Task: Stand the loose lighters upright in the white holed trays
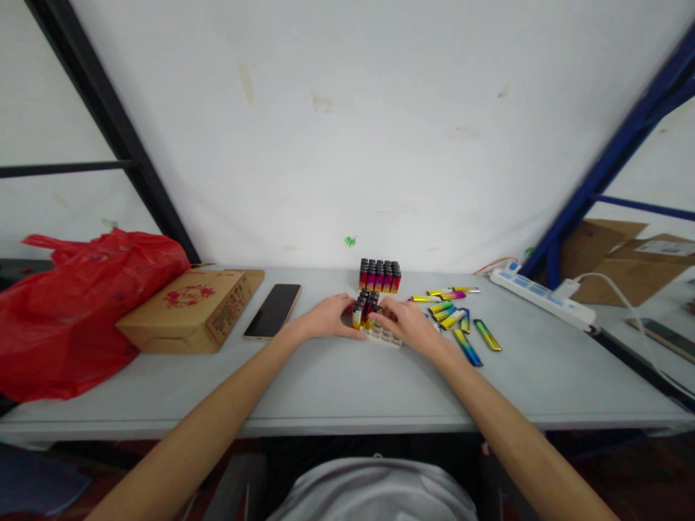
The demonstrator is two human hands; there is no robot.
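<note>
A pale tray point(386, 336) with square slots lies at the middle of the table, its left part filled with upright lighters point(357, 312) with black tops. My left hand point(332, 317) curves around the tray's left end, with the thumb along its front edge and the fingers behind. Over the tray, my right hand point(405, 322) pinches a lighter point(376, 310) by its dark top; the fingers partly hide it. Behind both hands stands a block of red and purple lighters point(379, 276) in tidy rows. Several loose shiny metallic sleeves or lighters point(452, 319) lie right of my right hand.
A phone point(273, 310) lies to the left, beside a cardboard box point(190, 307) and a red plastic bag point(81, 311). At the right are a white power strip point(543, 295) with a plugged-in charger and cable, and cardboard point(602, 253). A wall closes off the table's back edge.
</note>
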